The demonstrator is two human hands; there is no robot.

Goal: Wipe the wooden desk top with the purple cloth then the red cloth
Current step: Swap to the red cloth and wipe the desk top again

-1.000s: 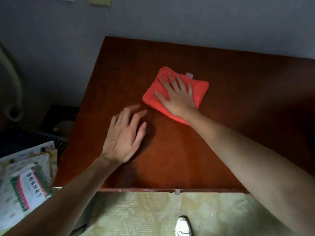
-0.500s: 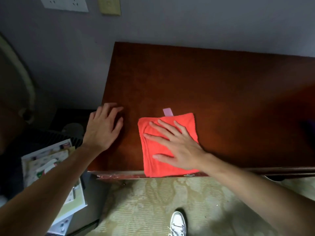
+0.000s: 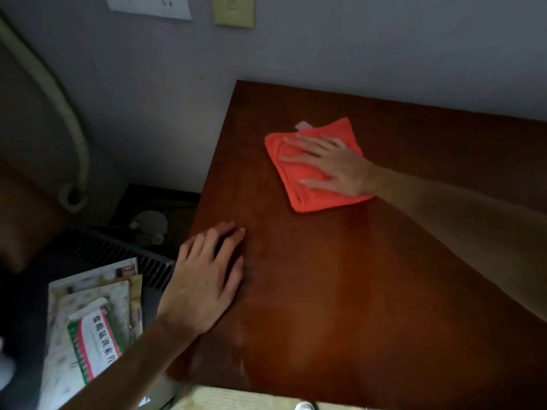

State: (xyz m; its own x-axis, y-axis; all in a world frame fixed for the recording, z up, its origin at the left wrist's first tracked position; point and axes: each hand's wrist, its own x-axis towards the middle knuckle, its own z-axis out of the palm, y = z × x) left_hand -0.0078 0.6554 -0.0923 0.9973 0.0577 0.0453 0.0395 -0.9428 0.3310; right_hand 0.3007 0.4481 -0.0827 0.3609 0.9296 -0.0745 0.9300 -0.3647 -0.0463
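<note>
Far to the left, down low beside the desk, lies a pile of papers (image 3: 94, 321) with green and red print on top. A pale bent pipe (image 3: 68, 119) runs down the grey wall above them. On the wall up high sit a white socket plate (image 3: 148, 5) and a yellowish switch plate (image 3: 233, 10).

Next comes the left hand (image 3: 204, 279). It lies flat at the left edge of the wooden desk top (image 3: 340, 291), palm down. Its fingers are nearly straight and a little spread, and it holds nothing.

Further right and nearer the wall is the red cloth (image 3: 307, 184). It is folded into a square and lies flat on the desk, turned like a diamond. A small pale tag (image 3: 303, 125) sticks out at its far edge.

The right hand (image 3: 334, 167) lies on top of the cloth, palm down, pressing it onto the wood. Its fingers are straight and spread wide, pointing left. They do not curl round the cloth. The cloth shows on the left of the fingers and under the palm. The bare arm reaches in from the right.
</note>
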